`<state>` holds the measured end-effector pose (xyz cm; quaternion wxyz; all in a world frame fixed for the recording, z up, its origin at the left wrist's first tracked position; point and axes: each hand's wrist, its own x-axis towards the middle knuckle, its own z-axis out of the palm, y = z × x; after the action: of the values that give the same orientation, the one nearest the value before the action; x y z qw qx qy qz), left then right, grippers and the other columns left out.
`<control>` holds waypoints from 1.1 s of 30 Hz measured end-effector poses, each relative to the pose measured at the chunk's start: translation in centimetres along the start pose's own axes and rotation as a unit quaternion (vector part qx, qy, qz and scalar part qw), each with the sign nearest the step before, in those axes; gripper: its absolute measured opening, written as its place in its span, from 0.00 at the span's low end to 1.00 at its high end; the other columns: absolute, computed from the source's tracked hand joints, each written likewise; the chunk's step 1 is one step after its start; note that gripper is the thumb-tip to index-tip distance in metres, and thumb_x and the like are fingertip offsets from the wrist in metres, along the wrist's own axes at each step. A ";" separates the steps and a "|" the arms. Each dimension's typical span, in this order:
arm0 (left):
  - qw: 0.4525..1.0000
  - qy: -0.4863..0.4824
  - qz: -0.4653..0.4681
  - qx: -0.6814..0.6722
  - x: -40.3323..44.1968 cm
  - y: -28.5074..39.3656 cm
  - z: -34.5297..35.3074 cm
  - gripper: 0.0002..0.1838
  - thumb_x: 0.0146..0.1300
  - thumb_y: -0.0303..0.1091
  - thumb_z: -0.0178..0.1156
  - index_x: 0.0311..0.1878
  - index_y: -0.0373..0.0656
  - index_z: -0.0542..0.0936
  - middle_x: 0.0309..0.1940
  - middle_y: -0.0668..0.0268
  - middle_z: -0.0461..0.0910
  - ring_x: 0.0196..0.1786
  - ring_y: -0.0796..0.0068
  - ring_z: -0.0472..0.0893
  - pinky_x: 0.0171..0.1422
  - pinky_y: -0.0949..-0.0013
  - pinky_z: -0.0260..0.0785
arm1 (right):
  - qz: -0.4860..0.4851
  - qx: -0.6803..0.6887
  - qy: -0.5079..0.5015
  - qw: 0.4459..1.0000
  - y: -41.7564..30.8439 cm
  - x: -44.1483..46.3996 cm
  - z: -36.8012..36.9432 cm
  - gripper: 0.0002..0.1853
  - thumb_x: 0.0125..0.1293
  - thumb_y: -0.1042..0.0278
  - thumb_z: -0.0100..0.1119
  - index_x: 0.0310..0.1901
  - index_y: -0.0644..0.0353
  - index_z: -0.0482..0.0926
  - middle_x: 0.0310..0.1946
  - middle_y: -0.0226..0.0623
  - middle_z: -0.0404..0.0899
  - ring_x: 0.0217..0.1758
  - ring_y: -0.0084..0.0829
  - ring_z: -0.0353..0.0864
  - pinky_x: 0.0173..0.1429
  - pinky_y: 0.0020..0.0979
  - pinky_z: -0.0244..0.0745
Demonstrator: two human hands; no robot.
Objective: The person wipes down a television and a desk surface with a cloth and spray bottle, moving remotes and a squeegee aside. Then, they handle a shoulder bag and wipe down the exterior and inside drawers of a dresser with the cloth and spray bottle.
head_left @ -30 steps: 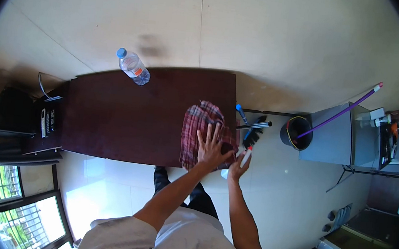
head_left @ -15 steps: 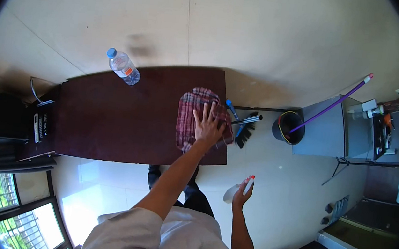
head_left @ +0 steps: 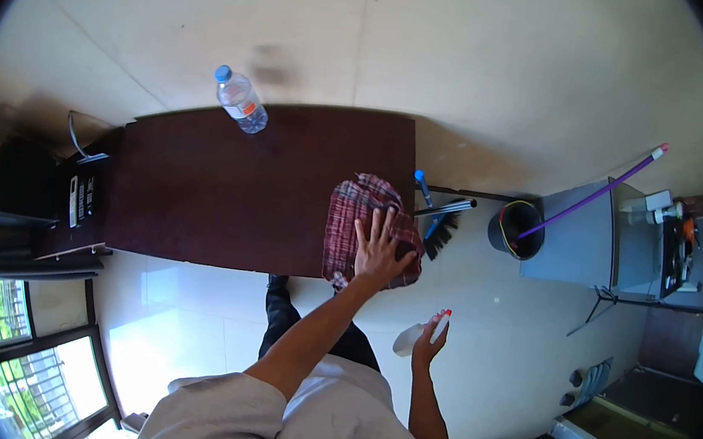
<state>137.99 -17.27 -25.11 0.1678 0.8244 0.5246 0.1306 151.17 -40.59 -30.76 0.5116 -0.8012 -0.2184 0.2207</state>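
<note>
The table [head_left: 200,195] has a smooth, dark reddish-brown top. Near its far edge, left of the middle, stands a clear plastic bottle [head_left: 243,108] with a blue cap and an orange-and-white label. A red-and-dark checked cloth [head_left: 345,236] lies rumpled over the near right corner, reaching past both edges there

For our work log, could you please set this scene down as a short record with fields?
Left hand: bare hand, fingers spread, palm down on the cloth
Cloth: red-and-dark plaid, bunched at the near right corner of the table
Right hand: closed around a spray bottle with a red tip, off the table, above the floor
Table: dark reddish-brown top
On table: clear plastic bottle, blue cap, by the far edge
Right of table: black-bristled brush; dark bucket; purple pole
</note>
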 end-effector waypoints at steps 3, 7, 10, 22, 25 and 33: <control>1.000 -0.012 0.024 0.007 -2.0 -1.2 -0.3 0.39 0.67 0.69 0.48 0.72 0.52 0.72 0.82 0.61 0.44 0.84 0.52 0.40 0.80 0.31 0.28 | -0.011 0.016 -0.025 1.000 -1.5 1.1 1.0 0.26 0.77 0.55 0.53 0.67 0.66 0.70 0.57 0.40 0.77 0.54 0.31 0.78 0.52 0.32 0.76; 0.999 -0.030 0.030 0.026 -3.4 -4.1 -1.8 0.41 0.66 0.71 0.47 0.75 0.54 0.68 0.82 0.62 0.45 0.84 0.55 0.39 0.81 0.34 0.28 | -0.010 0.039 -0.056 0.998 -3.2 2.2 2.2 0.25 0.77 0.58 0.54 0.66 0.68 0.69 0.60 0.48 0.76 0.58 0.38 0.78 0.56 0.35 0.77; 1.000 -0.020 -0.005 0.020 -4.3 -7.5 -3.8 0.42 0.65 0.71 0.50 0.74 0.53 0.69 0.82 0.62 0.46 0.84 0.55 0.40 0.81 0.34 0.28 | -0.054 0.022 -0.064 0.996 -3.7 2.1 3.7 0.24 0.77 0.57 0.53 0.66 0.66 0.70 0.56 0.42 0.77 0.52 0.32 0.78 0.50 0.33 0.78; 0.992 0.037 -0.101 0.073 -8.0 -19.1 -8.4 0.41 0.63 0.70 0.54 0.64 0.42 0.79 0.82 0.60 0.47 0.83 0.51 0.42 0.79 0.29 0.32 | -0.062 -0.058 -0.007 0.996 -8.4 3.4 8.1 0.33 0.76 0.49 0.54 0.70 0.65 0.62 0.60 0.51 0.72 0.60 0.44 0.75 0.66 0.39 0.68; 0.989 0.058 -0.092 0.104 -7.8 -17.9 -7.0 0.42 0.62 0.71 0.52 0.64 0.42 0.79 0.81 0.51 0.44 0.83 0.43 0.39 0.76 0.24 0.30 | -0.078 -0.051 0.034 0.995 -9.0 5.1 10.8 0.34 0.75 0.48 0.54 0.71 0.66 0.60 0.63 0.54 0.70 0.62 0.47 0.73 0.69 0.40 0.64; 0.998 -0.028 -0.043 0.037 -4.1 -5.7 -3.0 0.53 0.56 0.80 0.51 0.68 0.40 0.75 0.81 0.46 0.32 0.82 0.38 0.27 0.72 0.19 0.22 | 0.072 -0.109 0.150 0.980 -9.9 7.1 15.6 0.31 0.76 0.55 0.51 0.72 0.64 0.59 0.69 0.58 0.66 0.72 0.57 0.66 0.73 0.46 0.62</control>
<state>130.43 -18.29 -24.96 0.1570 0.8101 0.5592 0.0803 146.69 -21.47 -28.49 0.4310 -0.8897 -0.1038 0.1089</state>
